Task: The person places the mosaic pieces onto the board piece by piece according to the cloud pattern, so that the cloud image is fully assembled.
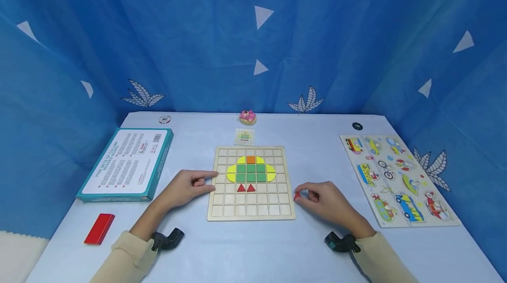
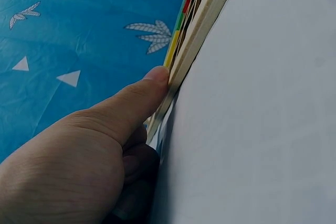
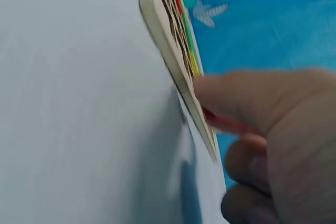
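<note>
A wooden grid board (image 1: pixel 229 211) lies mid-table with yellow, green and orange pieces set in its upper cells. Two red triangle pieces (image 1: pixel 241 188) sit side by side below the green squares. At the board's left edge, my left hand (image 1: pixel 186 188) touches the rim with thumb and index finger; the thumb shows against the edge in the left wrist view. My right hand (image 1: pixel 326 201) pinches another red triangle (image 1: pixel 297 196) between thumb and index finger, just off the board's right edge. In the right wrist view the thumb hides most of that triangle.
Behind the board lie a small pattern card (image 1: pixel 244 137) and a pink figure (image 1: pixel 247 117). To the left are a teal-edged box (image 1: pixel 123 164) and a red block (image 1: pixel 99 229). A vehicle puzzle board (image 1: pixel 396 179) lies at the right.
</note>
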`<state>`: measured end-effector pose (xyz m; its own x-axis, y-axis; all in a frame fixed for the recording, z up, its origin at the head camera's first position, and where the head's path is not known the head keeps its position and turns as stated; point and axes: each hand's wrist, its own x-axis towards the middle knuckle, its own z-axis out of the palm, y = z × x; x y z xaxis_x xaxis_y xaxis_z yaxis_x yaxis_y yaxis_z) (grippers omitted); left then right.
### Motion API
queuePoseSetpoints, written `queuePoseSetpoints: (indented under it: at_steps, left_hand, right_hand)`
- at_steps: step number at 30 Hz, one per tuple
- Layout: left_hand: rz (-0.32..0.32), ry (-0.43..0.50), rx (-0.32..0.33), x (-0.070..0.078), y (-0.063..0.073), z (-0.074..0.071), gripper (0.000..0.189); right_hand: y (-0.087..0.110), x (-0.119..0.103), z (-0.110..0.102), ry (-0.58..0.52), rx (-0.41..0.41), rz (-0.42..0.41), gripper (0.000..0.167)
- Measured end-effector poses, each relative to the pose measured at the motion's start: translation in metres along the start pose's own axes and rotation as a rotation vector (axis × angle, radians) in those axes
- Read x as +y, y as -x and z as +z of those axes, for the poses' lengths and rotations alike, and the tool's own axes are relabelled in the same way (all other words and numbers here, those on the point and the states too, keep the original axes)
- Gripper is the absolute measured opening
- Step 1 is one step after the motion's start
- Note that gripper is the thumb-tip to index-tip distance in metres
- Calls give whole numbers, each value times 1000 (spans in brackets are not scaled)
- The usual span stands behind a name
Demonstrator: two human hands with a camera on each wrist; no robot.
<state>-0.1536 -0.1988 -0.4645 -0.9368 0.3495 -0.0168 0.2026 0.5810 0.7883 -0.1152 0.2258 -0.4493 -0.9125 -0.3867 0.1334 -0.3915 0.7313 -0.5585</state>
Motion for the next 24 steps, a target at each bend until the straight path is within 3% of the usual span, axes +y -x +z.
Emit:
queuePoseSetpoints:
  at_steps: [7,14,24]
  left_hand:
    - [-7,4,-3,-3,1,1,43]
    - [-26,12,0,-1,4,3,43]
    - [-21,3,11,-2,3,0,43]
  right_hand:
    - [-23,-27,24,-25,48,1,18]
    - [-41,-48,48,-4,47,-75,13]
    - [-47,-57,52,54,58,-64,20]
